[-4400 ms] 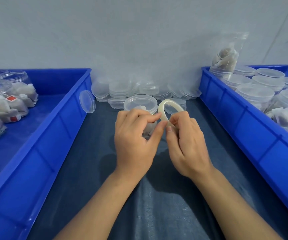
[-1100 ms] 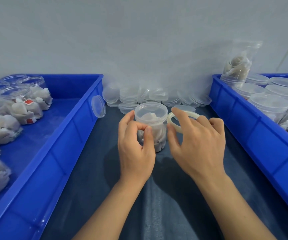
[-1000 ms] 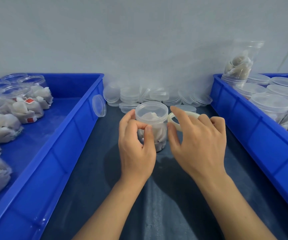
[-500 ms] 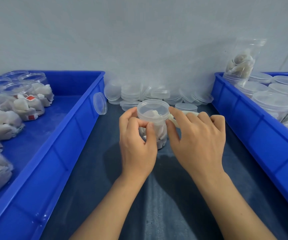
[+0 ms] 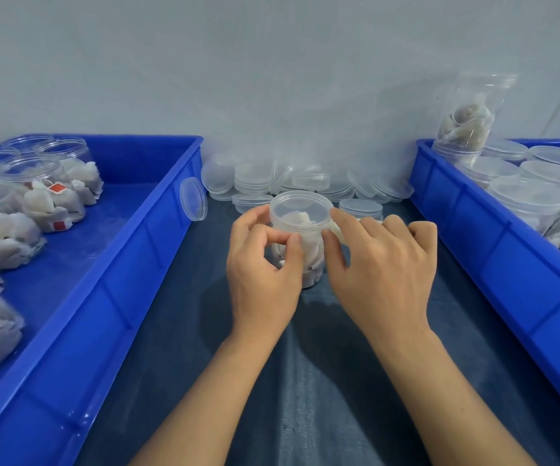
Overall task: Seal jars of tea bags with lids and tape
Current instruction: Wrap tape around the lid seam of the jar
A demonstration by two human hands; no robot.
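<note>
- On the dark cloth (image 5: pixel 305 381), the left hand (image 5: pixel 261 274) pinches the lidded jar (image 5: pixel 300 230) of tea bags.
- Right of the jar, the right hand (image 5: pixel 382 274) touches it, fingers curled; tape roll (image 5: pixel 337 232) mostly hidden.
- Behind the jar lie loose lids (image 5: pixel 305 183); blue trays (image 5: pixel 130 264) stand on both sides.

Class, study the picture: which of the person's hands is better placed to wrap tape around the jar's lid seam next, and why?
Right. The right hand holds the tape roll against the lidded jar, beside the seam, so it can probably carry the tape round. The left hand grips the jar's side, steadying it.
</note>
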